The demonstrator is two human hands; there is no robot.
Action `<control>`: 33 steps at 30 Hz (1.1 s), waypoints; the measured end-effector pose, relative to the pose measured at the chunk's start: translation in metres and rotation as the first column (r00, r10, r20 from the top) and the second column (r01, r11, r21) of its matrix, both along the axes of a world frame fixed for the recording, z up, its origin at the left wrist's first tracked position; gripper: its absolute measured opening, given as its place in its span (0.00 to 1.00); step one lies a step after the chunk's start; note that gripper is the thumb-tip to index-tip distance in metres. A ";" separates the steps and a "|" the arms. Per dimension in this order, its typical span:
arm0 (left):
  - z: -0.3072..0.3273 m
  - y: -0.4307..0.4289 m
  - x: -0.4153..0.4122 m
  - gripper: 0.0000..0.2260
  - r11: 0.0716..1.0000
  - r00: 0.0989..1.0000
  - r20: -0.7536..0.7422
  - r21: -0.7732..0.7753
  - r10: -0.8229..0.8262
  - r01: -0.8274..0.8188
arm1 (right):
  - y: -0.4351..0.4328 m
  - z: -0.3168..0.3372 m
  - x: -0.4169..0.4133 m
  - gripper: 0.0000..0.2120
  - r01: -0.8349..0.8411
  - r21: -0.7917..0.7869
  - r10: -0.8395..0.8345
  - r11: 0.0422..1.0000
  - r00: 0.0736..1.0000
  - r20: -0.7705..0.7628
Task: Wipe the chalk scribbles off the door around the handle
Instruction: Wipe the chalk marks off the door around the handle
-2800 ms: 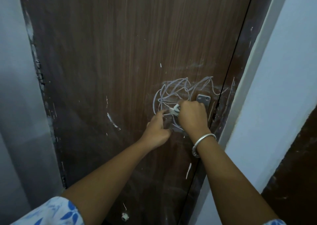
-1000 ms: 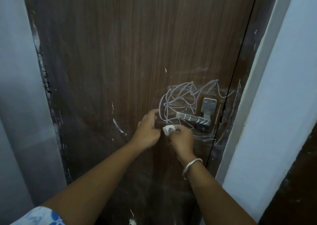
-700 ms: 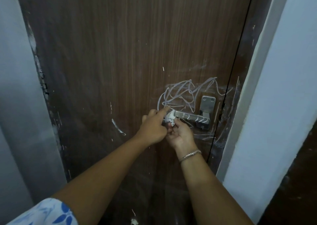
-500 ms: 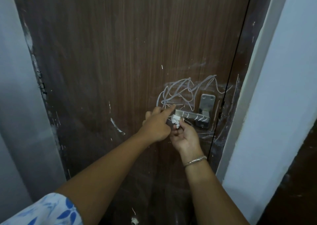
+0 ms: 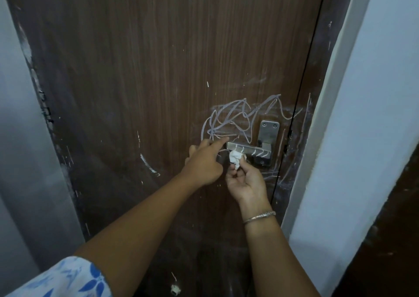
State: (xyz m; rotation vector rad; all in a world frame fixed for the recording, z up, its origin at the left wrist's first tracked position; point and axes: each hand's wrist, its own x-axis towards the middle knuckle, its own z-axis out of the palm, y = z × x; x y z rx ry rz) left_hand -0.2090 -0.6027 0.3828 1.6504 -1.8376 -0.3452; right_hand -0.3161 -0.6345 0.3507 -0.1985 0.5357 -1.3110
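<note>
No readable text, label or number; the chalk scribbles (image 5: 229, 115) above the fingers (image 5: 216, 143) seem mere loops.

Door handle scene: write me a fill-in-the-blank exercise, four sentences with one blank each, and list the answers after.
1. The right hand pinches a crumpled wad whose colour is ____.
2. The wad is held just ____ the lever of the handle.
3. The bangle sits on the ____ wrist.
4. The chalk scribbles are on a door whose colour is ____.

Answers: white; below; right; brown
</note>
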 end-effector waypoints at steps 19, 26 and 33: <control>0.003 0.003 0.003 0.34 0.998 0.997 0.050 0.026 0.061 -0.062 | 0.001 0.002 -0.019 0.02 0.042 0.045 -0.045 0.998 0.997 0.068; 0.007 0.005 0.003 0.35 0.996 0.991 0.121 0.068 0.057 -0.066 | 0.005 -0.002 -0.031 0.03 0.094 0.045 -0.098 0.995 0.989 0.111; 0.010 0.007 0.005 0.36 0.991 0.982 0.182 0.116 0.039 -0.061 | 0.007 -0.004 -0.045 0.03 0.137 0.028 -0.139 0.990 0.986 0.093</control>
